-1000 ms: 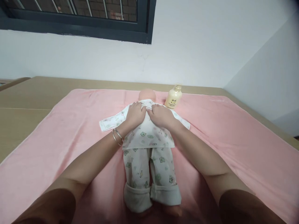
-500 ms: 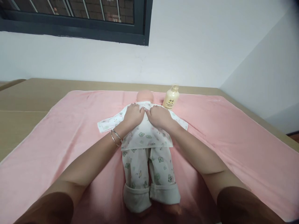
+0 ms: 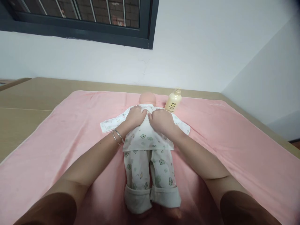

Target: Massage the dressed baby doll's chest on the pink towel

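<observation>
A baby doll lies stretched out, its bald head (image 3: 147,98) at the far end. It wears a white patterned shirt (image 3: 145,140) with the sleeves spread to both sides, and matching trousers (image 3: 161,168) with turned-up cuffs. My left hand (image 3: 136,116) rests on the upper left of the shirt, fingers curled and gripping the cloth. On the upper right, my right hand (image 3: 161,119) is likewise closed on the shirt. Both thumbs point inward near the middle, with a small gap between them. Whether the doll lies face up or down I cannot tell.
A pale yellow bottle (image 3: 173,100) stands just beyond the doll's right shoulder. A pink blanket (image 3: 77,125) covers most of the wooden table (image 3: 23,97). Behind are a white wall (image 3: 192,47) and a dark-framed window (image 3: 150,28).
The camera view has shifted slightly. My thumbs are a little farther apart than before, while both hands stay on the shirt. The doll and bottle have not visibly moved.
</observation>
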`<state>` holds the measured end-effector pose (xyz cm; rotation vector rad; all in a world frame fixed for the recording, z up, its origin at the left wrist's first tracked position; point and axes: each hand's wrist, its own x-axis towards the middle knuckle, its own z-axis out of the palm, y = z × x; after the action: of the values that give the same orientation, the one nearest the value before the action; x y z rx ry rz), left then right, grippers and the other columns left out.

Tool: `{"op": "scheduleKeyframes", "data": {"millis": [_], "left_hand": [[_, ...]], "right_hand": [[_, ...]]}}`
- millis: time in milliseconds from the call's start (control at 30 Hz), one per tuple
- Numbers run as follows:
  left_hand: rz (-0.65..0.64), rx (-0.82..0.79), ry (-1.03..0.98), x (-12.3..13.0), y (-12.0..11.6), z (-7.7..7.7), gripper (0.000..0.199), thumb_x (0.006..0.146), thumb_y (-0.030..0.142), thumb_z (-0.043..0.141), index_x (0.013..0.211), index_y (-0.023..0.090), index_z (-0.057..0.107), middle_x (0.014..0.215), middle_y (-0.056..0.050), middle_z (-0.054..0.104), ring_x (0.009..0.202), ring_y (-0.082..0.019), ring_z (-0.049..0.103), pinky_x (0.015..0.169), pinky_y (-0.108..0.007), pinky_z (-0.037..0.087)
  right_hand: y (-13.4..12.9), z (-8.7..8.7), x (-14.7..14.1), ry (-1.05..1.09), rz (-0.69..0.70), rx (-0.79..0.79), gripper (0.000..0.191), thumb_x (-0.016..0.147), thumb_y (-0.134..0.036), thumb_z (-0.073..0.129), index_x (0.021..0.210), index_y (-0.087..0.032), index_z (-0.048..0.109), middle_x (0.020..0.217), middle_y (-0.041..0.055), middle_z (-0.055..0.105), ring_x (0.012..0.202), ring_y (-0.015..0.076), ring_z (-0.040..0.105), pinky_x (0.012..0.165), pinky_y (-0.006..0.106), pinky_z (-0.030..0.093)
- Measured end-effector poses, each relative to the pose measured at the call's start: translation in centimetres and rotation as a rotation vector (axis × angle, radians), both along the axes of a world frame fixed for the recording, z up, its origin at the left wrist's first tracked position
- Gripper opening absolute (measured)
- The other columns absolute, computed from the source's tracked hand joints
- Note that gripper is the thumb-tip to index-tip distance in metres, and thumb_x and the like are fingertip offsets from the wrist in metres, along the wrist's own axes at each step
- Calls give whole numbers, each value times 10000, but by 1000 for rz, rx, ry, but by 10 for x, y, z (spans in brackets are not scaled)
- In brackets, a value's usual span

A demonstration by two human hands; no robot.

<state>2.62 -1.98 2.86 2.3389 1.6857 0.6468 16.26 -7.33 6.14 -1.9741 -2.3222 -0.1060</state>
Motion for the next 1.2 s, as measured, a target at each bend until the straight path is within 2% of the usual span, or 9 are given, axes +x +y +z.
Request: {"op": "scheduleKeyframes", "data": {"millis": [167, 300, 467, 600, 967, 1200], "left_hand": [[14, 46, 15, 2, -2, -3, 410, 950, 294, 347, 999, 84, 696, 1088, -209, 710, 1075, -316, 642, 971, -417, 488], [24, 58, 25, 3, -5, -2, 429, 957, 296, 345, 1025, 59, 697, 1094, -218, 708, 1077, -319, 642, 976, -420, 483], [27, 87, 60, 4, -8, -3, 464, 975, 295, 328, 1064, 18, 689, 1122, -240, 699, 1114, -335, 630, 1018, -432, 459], [47, 77, 63, 4, -10, -4, 463, 987, 305, 322, 1083, 27, 680, 1141, -232, 692, 1130, -329, 623, 1016, -428, 462], [45, 73, 26, 3, -13, -4, 418, 987, 292, 339, 1105, 42, 653, 1157, -221, 679, 1130, -323, 614, 1015, -420, 454], [44, 74, 19, 4, -13, -5, 433, 993, 298, 331, 1125, 29, 644, 1176, -232, 672, 1133, -334, 605, 1012, -432, 453]], "right_hand": [[6, 2, 8, 130, -8, -92, 511, 1050, -412, 292, 1009, -130, 717, 1049, 180, 735, 992, 317, 677, 771, 372, 479], [18, -6, 17, 216, 52, -67, 456, 1049, -408, 326, 1086, -121, 679, 1198, 176, 693, 1127, 292, 633, 886, 347, 463], [32, -21, 21, 251, 116, -15, 476, 1059, -412, 300, 1178, -91, 630, 1340, 203, 617, 1250, 290, 561, 1034, 373, 404], [37, -30, 20, 259, 112, 22, 480, 1059, -418, 307, 1278, -84, 572, 1419, 205, 568, 1328, 285, 504, 1106, 390, 348], [36, -35, 19, 248, 82, 36, 570, 1057, -431, 282, 1429, -39, 466, 1545, 212, 453, 1456, 316, 386, 1194, 455, 265], [34, -34, 17, 266, 83, 44, 586, 1055, -424, 302, 1438, -13, 468, 1535, 219, 462, 1443, 326, 405, 1197, 440, 275]]}}
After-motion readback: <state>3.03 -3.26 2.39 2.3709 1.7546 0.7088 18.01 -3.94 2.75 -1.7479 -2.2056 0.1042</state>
